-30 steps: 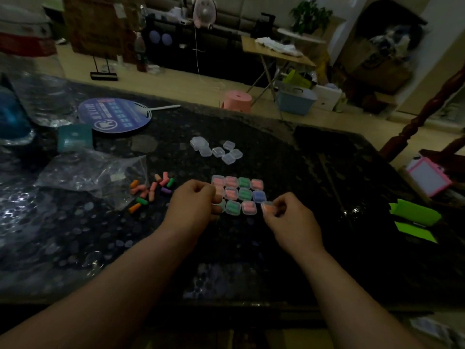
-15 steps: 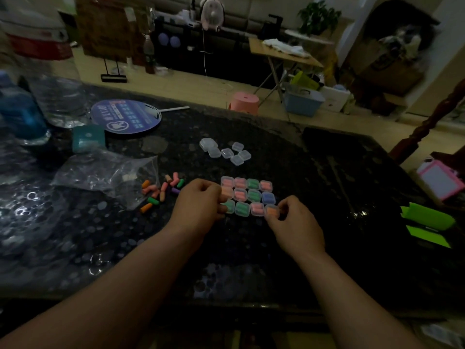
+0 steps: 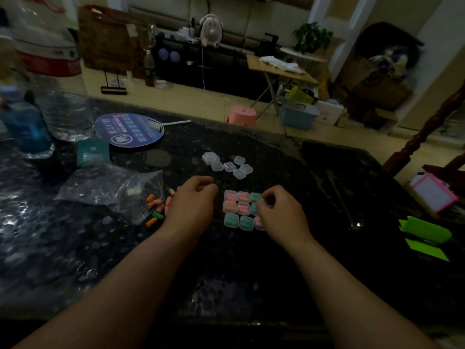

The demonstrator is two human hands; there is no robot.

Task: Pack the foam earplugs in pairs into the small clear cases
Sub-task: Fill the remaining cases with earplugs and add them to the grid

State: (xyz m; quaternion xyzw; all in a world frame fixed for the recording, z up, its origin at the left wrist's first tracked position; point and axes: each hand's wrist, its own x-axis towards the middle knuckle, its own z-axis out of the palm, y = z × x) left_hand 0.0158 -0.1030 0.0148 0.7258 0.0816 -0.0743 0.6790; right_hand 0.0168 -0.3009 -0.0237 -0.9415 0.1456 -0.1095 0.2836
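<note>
Dark speckled surface (image 3: 251, 278), dimly lit, seen from above with two bare forearms reaching in. Filled cases (image 3: 237, 210): a tight grid of small clear boxes set near the middle of the surface, with pink, orange-pink and green earplugs visible inside them; the grid's right column is partly covered by the right hand. Empty cases (image 3: 226, 165): a loose cluster of clear boxes lying just beyond the grid, apart from it. Loose earplugs (image 3: 156, 209): orange, pink and green pieces scattered to the left of the grid, at the mouth of a crumpled clear plastic bag (image 3: 110, 190). Left hand (image 3: 192, 205): held over the right edge of the loose earplugs, knuckles up and fingers curled under; whether anything is held cannot be told. Right hand (image 3: 281, 215): placed over the grid's right side, fingers curled, with a small clear case (image 3: 264, 200) pinched at the fingertips by the upper right corner of the grid. Further items on the surface: a round blue fan (image 3: 129, 129) with a white handle, a teal card (image 3: 93, 151) just in front of it, a blue bottle (image 3: 25, 129) and a large clear water bottle (image 3: 60, 96) at the far left, and bright green paper pieces (image 3: 425, 234) at the right edge.
</note>
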